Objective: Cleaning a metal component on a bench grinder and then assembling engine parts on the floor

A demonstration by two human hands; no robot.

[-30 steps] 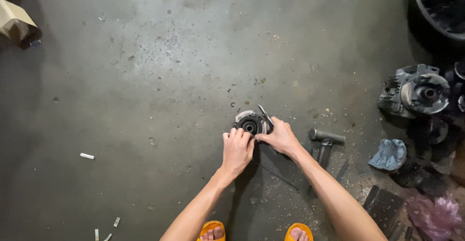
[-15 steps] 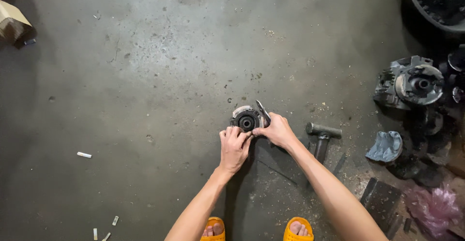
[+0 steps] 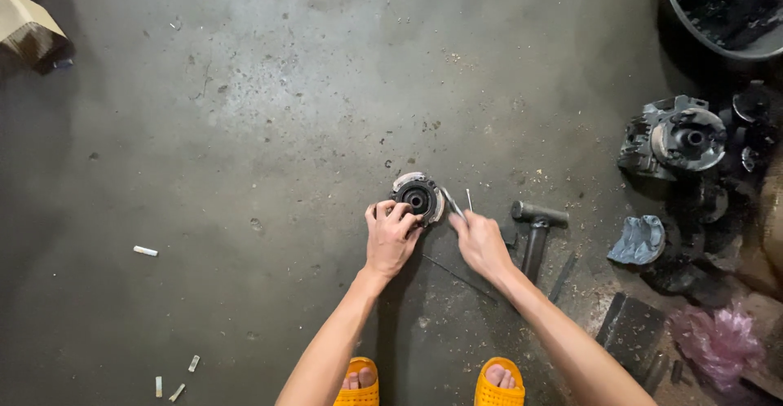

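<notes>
Head view: round metal hub [image 3: 418, 197] lies on concrete floor [image 3: 245, 129], your left hand [image 3: 391, 235] pinching its near rim. Right hand [image 3: 481, 243] pinches thin pointed tool [image 3: 453, 204] against hub edge. Risk: tool tip slips off greasy rim, jabs left fingers; hub may skid.

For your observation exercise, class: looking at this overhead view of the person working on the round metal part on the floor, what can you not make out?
Head view:
- The underside of the round metal part: it faces the floor, and the left hand covers its near edge.
- What the thin tool is: too small, its grip buried in the right hand.
- The contents of the dark tub: cut off by the top corner, in shadow.
</notes>
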